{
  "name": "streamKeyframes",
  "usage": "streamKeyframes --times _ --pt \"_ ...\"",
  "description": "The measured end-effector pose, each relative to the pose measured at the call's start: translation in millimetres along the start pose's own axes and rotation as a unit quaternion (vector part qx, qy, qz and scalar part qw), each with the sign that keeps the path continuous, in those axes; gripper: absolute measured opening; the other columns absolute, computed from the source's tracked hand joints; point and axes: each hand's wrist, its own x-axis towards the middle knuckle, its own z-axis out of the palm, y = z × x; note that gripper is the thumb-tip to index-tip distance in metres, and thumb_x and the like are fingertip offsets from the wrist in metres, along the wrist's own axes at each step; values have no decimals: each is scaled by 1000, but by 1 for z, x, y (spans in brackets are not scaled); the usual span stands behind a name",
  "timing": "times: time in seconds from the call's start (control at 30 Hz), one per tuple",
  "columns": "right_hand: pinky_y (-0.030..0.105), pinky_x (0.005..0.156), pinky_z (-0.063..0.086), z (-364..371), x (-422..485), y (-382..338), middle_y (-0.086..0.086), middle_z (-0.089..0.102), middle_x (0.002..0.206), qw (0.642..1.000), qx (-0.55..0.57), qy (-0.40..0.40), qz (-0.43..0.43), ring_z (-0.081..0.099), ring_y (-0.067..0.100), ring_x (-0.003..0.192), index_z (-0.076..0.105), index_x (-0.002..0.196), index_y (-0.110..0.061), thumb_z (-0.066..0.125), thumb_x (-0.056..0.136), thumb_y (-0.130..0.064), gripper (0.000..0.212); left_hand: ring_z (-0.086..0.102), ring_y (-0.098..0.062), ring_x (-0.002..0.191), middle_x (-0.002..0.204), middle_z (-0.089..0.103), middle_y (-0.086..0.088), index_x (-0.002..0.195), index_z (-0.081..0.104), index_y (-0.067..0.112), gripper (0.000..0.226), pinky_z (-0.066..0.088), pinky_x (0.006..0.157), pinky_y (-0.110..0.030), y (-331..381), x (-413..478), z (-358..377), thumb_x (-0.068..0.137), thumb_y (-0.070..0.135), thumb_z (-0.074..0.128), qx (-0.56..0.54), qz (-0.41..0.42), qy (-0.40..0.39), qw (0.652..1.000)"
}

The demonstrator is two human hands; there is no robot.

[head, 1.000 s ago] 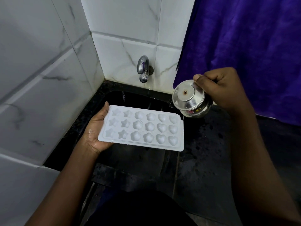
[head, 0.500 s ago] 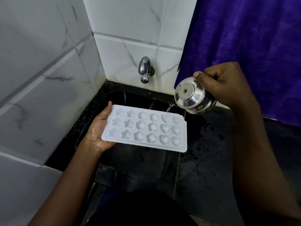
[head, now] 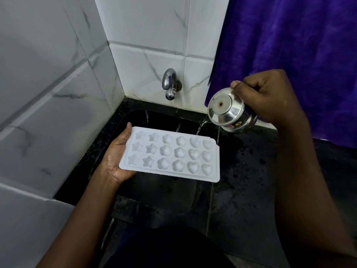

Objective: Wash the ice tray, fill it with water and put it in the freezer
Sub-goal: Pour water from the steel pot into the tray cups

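Observation:
A white ice tray [head: 217, 172] with star, flower and heart moulds lies flat over the black sink. My left hand [head: 116, 161] holds it from beneath at its left end, thumb along the edge. To the upper right, my right hand [head: 270, 97] grips a small steel pot [head: 229, 113], tipped far over with its base facing me. A thin stream of water [head: 200, 127] runs from the pot's rim onto the tray's far right corner.
A chrome tap [head: 170, 85] juts from the marble-tiled wall above the black sink [head: 154, 118]. White tiled walls close the left side. A purple cloth [head: 289, 45] hangs at the right. Wet black counter [head: 241, 190] lies right of the sink.
My right hand has tipped the pot further and water now pours onto the tray. The tray stays level in my left hand.

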Motion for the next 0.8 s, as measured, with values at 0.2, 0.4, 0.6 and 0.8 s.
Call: streamKeyframes --times 0.2,0.4,0.6,0.8 --pt "18 45 34 -3 -2 -1 -9 61 52 1000 1 2 -6 52 10 41 61 56 -20 65 103 -33 49 70 -40 125 145 65 -21 132 75 8 70 62 92 -60 0 -1 1 97 66 57 -4 2 -5 1000" --pt "20 44 34 -2 -2 -2 -12 58 50 1000 25 6 6 48 10 41 61 56 -28 65 102 -37 47 68 -41 128 148 63 -21 135 73 8 71 60 94 -60 -3 -1 1 98 67 56 -4 2 -12 1000" --pt "36 45 34 5 -1 -1 -7 42 45 997 68 16 24 37 11 42 48 53 -15 68 101 -39 57 67 -41 129 148 64 -21 136 73 8 73 59 96 -60 -6 1 2 99 68 55 -2 -6 -23 1000" --pt "30 43 29 11 0 -11 -7 45 45 999 32 -11 1 37 10 40 51 55 -20 66 102 -37 52 70 -40 124 143 67 -20 130 77 8 70 61 94 -58 -6 0 5 99 67 54 -7 -3 -15 1000"
